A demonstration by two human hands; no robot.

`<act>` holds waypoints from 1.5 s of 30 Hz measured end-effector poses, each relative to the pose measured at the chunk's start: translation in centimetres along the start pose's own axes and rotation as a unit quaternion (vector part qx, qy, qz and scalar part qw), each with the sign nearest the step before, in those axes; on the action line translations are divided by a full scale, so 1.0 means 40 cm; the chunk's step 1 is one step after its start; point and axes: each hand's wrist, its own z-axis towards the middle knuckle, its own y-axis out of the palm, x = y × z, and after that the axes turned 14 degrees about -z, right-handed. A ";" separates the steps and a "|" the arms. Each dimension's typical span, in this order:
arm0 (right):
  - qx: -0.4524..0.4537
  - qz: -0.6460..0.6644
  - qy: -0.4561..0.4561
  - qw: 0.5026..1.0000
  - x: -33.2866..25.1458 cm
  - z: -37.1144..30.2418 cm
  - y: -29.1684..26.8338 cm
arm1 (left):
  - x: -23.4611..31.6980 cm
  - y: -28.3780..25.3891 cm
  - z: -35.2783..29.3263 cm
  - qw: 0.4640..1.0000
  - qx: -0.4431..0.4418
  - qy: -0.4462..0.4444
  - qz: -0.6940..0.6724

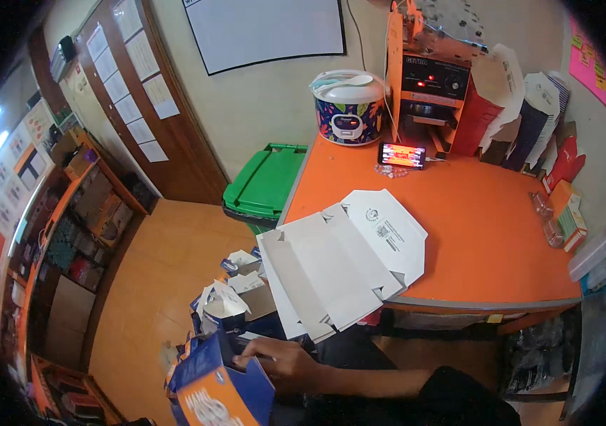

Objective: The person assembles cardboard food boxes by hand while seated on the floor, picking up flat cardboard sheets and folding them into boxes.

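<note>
One hand (285, 363) in shot, fingers curled loosely over the open top of a blue-and-orange carton (217, 387), just below flat white box blanks (338, 259) overhanging the orange table (480, 234).

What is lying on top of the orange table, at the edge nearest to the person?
A stack of flat white carton blanks lies on the orange table, hanging over its near edge. The top blank's plain inner side faces up. How many blanks lie under it is covered.

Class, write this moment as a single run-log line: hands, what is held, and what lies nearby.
left hand: grips blue-and-orange carton | right hand: out of view | orange table: stack of flat white carton blanks | floor: folded cartons
</note>
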 end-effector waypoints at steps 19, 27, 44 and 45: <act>0.061 -0.686 0.345 0.638 0.906 -0.078 -0.880 | -0.092 -0.032 0.095 0.989 0.003 -0.138 -0.062; 0.114 -0.693 0.374 0.606 0.889 -0.040 -0.887 | -0.135 -0.014 0.079 0.944 0.050 -0.218 -0.241; 0.242 -0.412 0.331 0.814 0.875 -0.079 -0.972 | -0.066 -0.028 0.067 0.970 0.087 -0.164 -0.158; 0.238 -0.383 0.324 0.832 0.841 -0.090 -0.954 | -0.056 -0.031 0.072 0.971 0.089 -0.150 -0.163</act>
